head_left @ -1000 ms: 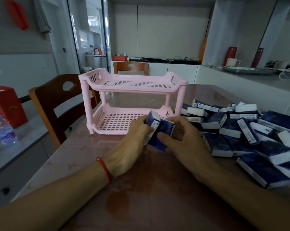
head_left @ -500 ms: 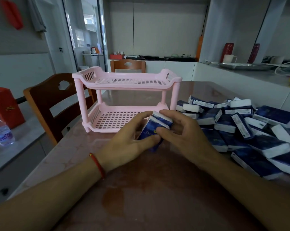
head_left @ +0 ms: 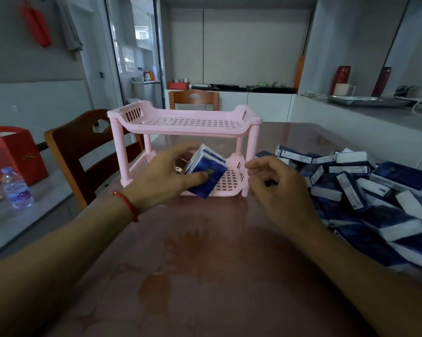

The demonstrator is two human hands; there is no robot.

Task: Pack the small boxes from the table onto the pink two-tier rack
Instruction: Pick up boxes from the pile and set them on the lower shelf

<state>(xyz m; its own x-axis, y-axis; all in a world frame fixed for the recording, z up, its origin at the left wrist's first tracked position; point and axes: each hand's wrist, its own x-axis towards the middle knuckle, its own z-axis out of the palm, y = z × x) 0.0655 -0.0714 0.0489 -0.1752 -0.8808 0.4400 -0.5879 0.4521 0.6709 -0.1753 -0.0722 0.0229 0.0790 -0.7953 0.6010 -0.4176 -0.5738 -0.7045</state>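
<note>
The pink two-tier rack (head_left: 185,124) stands on the brown table, both tiers bare. My left hand (head_left: 162,177) grips a small stack of dark blue and white boxes (head_left: 206,171), tilted, at the front opening of the lower tier. My right hand (head_left: 278,188) hovers just right of the rack's front right leg, fingers loosely curled and holding nothing. A large heap of the same blue boxes (head_left: 365,190) lies on the table to the right.
A wooden chair (head_left: 83,152) stands left of the table, another behind the rack. A side counter at left holds a water bottle (head_left: 16,188) and a red box (head_left: 13,154). A white counter runs along the right.
My left hand has carried the boxes forward to the lower tier's opening. My right hand has let go of them and drawn off to the right.
</note>
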